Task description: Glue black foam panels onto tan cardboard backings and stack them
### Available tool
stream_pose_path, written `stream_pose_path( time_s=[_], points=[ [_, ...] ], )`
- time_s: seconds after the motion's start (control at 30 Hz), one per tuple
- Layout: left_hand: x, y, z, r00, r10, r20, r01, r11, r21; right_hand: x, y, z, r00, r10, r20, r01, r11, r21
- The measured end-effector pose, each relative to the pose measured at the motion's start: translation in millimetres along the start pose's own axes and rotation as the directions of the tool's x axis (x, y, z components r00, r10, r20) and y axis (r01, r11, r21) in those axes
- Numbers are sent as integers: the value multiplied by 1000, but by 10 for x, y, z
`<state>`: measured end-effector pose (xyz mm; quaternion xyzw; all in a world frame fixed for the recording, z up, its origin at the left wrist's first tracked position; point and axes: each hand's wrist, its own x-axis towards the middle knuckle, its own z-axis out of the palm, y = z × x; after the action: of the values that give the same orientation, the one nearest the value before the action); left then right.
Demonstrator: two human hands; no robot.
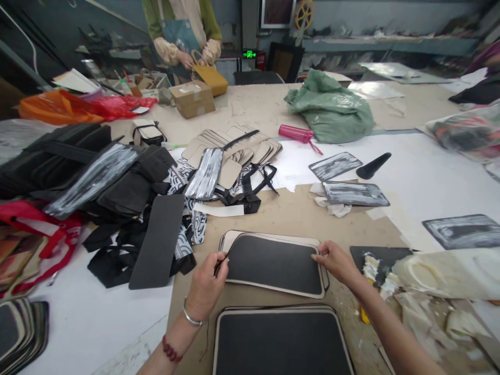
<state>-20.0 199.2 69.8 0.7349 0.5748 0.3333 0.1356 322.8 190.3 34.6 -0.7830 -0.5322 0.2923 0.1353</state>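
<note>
A black rounded panel with a beige border (275, 264) lies on a small stack of similar pieces at the middle of the table. At its left end my left hand (209, 284) is closed, pinching a thin dark strip or edge. My right hand (336, 260) has thumb and fingers pinched on the panel's upper right corner. Nearer to me sits a larger black panel with a beige border (283, 344), cut off by the bottom of the view. A plain dark board (158, 242) rests on black straps and patterned cloth to the left.
Beige pieces (234, 146) and black parts (128, 182) are heaped at left. Glue-streaked panels (357, 193) lie at right, near a rag-covered container (437, 273). Farther back are a pink bottle (296, 133), a green bag (330, 107) and a person holding a yellow bag (213, 78).
</note>
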Motion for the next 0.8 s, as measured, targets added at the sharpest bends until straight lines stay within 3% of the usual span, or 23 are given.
stream_pose_path(
  time_s=[0.1,0.2,0.3,0.4,0.53,0.63,0.8],
  points=[
    [-16,39,-28,997,47,-63,-49,998,-26,-83,-39,12,999,4,-46,-4,1000,12],
    [-40,57,-56,996,2,-90,-11,995,-95,-216,-86,24,991,-17,-131,23,999,49],
    [-75,88,-102,988,-137,-75,115,963,-245,-378,-144,-1,974,-22,-225,48,993,110],
    [-127,156,-197,947,-319,-30,278,866,-416,-554,-189,-88,970,-12,-244,60,980,192],
    [-325,272,-388,870,-488,65,440,711,-549,-859,-186,-255,990,-32,-135,70,955,289],
    [-631,304,-462,804,-571,166,555,620,-555,-1127,-139,-321,1000,-12,5,9,936,351],
    [-1205,202,-311,668,-654,356,732,490,-474,-1413,13,-180,988,42,149,-90,939,332]
  ],
)
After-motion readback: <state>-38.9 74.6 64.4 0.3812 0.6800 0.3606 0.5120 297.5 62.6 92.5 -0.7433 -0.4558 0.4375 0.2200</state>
